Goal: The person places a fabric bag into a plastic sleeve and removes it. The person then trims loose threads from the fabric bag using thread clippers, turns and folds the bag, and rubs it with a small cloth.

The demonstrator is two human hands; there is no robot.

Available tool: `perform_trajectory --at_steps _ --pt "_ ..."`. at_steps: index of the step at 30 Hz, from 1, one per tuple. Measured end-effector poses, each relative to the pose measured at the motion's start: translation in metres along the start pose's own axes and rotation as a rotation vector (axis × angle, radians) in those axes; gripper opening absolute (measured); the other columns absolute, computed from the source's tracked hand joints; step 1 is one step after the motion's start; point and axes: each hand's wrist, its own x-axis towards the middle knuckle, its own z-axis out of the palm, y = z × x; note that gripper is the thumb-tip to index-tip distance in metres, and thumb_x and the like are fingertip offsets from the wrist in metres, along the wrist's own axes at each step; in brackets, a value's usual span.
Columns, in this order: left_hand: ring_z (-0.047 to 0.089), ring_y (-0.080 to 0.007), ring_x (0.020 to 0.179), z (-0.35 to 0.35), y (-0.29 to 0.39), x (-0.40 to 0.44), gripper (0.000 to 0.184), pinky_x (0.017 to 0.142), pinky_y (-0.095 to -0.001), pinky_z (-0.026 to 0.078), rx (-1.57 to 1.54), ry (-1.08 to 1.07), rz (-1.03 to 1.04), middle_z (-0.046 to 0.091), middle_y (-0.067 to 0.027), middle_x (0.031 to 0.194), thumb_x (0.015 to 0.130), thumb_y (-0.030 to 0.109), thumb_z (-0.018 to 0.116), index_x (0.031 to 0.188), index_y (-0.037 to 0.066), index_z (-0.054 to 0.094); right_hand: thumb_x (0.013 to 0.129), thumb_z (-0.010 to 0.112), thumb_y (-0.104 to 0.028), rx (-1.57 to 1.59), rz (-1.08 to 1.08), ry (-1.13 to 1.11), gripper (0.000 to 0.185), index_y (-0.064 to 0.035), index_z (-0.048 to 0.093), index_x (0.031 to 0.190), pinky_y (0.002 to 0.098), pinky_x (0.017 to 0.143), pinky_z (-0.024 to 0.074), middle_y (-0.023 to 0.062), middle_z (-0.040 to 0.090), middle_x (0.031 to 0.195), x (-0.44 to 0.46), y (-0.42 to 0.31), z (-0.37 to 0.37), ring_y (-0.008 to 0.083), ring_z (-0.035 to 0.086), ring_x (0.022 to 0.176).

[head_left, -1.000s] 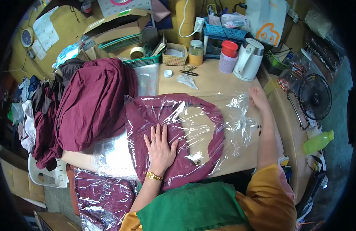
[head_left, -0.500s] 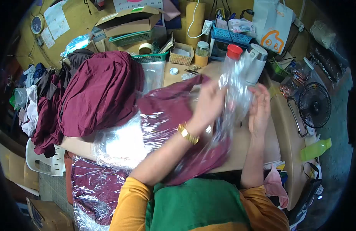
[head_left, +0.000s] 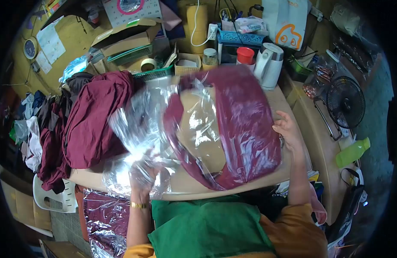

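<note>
A maroon fabric piece [head_left: 250, 124] in clear plastic lies across the table, partly lifted and blurred, with an oval opening through it. Loose film of its bag [head_left: 142, 116] spreads to the left. My left hand [head_left: 143, 174], with a gold watch on the wrist, is at the lower left under or behind shiny film, its fingers smeared. At the right edge of the maroon piece is my right hand [head_left: 287, 130], fingers bent and apart, with nothing seen in it. A large maroon bundle [head_left: 99, 120] rests at the left of the table.
Along the back stand a kettle [head_left: 269, 66], a red-lidded container [head_left: 245, 56], a jar [head_left: 210, 58] and baskets [head_left: 187, 64]. A black fan [head_left: 345, 102] and a green bottle [head_left: 352, 152] are at the right. Another wrapped maroon piece [head_left: 106, 219] lies below the table's left edge.
The wrapped maroon piece has turned round, so its loose film now points left instead of right. My left hand has moved back to the lower left; my right hand has come away from the film.
</note>
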Motion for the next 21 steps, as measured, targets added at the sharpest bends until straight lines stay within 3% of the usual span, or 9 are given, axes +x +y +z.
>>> perform_trajectory --at_steps 2,3,5,7,10,13,16,19,21 --pt "0.048 -0.0417 0.124 -0.008 0.005 -0.015 0.064 0.103 -0.0544 0.045 0.24 0.129 -0.089 0.049 -0.0223 0.137 0.098 0.043 0.042 0.146 0.001 0.037 0.09 0.063 -0.003 -0.854 0.042 0.252 0.06 -0.0078 0.039 0.146 0.0346 0.098 0.0478 0.0096 0.052 0.137 0.005 -0.011 0.004 0.0199 0.057 0.118" --pt "0.049 -0.0419 0.121 0.017 0.001 -0.028 0.063 0.1 -0.0524 0.048 0.289 0.24 -0.049 0.05 -0.0227 0.134 0.097 0.038 0.048 0.148 0.004 0.033 0.09 0.063 -0.003 -0.858 0.045 0.255 0.06 -0.0078 0.039 0.146 0.0346 0.098 0.0478 0.0096 0.052 0.137 0.003 -0.018 0.022 0.0199 0.057 0.118" --pt "0.05 -0.0421 0.117 0.025 -0.013 -0.034 0.066 0.098 -0.0505 0.051 0.332 0.358 -0.013 0.05 -0.023 0.131 0.096 0.034 0.053 0.151 0.007 0.028 0.091 0.066 -0.019 -0.819 -0.13 0.085 0.058 -0.0125 0.044 0.144 0.0462 0.11 0.0343 0.0183 0.046 0.145 0.001 -0.027 0.081 0.03 0.047 0.133" --pt "0.059 -0.0288 0.095 0.021 -0.018 -0.024 0.07 0.079 -0.0385 0.058 1.076 0.436 0.169 0.053 -0.0188 0.124 0.09 0.009 0.059 0.152 0.011 0.026 0.091 0.064 -0.041 -1.238 -0.306 -0.119 0.067 -0.019 0.039 0.149 0.0573 0.116 0.0181 0.0208 0.034 0.154 0.009 0.012 0.106 0.036 0.028 0.145" --pt "0.064 -0.0175 0.079 -0.005 0.017 -0.031 0.074 0.064 -0.0289 0.059 1.308 0.481 0.184 0.056 -0.0144 0.119 0.087 -0.007 0.057 0.151 0.012 0.026 0.089 0.05 -0.068 -1.684 0.025 -0.245 0.082 -0.0272 0.026 0.156 0.065 0.117 0.0024 0.0183 0.012 0.163 -0.002 0.048 0.132 0.0406 0.004 0.15" --pt "0.065 -0.0159 0.079 -0.024 0.063 -0.056 0.066 0.063 -0.026 0.055 1.464 0.46 0.106 0.06 -0.0138 0.114 0.09 -0.007 0.053 0.15 0.009 0.03 0.089 0.055 -0.062 -1.544 0.24 -0.46 0.079 -0.0256 0.029 0.154 0.0683 0.114 0.0068 0.0181 0.012 0.163 0.019 0.02 0.108 0.0427 0.008 0.149" --pt "0.065 -0.0171 0.09 -0.001 0.081 -0.052 0.051 0.07 -0.0279 0.055 1.605 0.558 0.27 0.062 -0.0145 0.116 0.096 0.014 0.061 0.141 0.001 0.043 0.085 0.071 -0.032 -1.237 -0.174 -0.332 0.034 -0.0062 0.069 0.107 0.0403 0.09 0.0489 0.0193 0.067 0.107 0.068 -0.003 0.1 0.0359 0.063 0.102" --pt "0.064 -0.018 0.097 0.034 0.073 -0.003 0.051 0.075 -0.0295 0.054 1.749 0.571 0.259 0.067 -0.0153 0.11 0.098 0.035 0.06 0.13 -0.005 0.055 0.09 0.066 -0.034 -1.192 -0.151 -0.105 0.03 -0.0037 0.067 0.091 0.0467 0.096 0.0455 0.0176 0.066 0.106 0.12 0.004 0.131 0.0362 0.062 0.099" --pt "0.066 -0.0197 0.096 0.019 0.064 0.041 0.059 0.076 -0.0339 0.053 1.851 0.566 0.27 0.069 -0.0176 0.103 0.095 0.041 0.063 0.13 -0.006 0.054 0.094 0.057 -0.046 -1.513 0.013 -0.063 0.042 -0.0079 0.066 0.111 0.0586 0.111 0.0282 0.0167 0.058 0.13 0.145 0.023 0.159 0.0366 0.052 0.122"
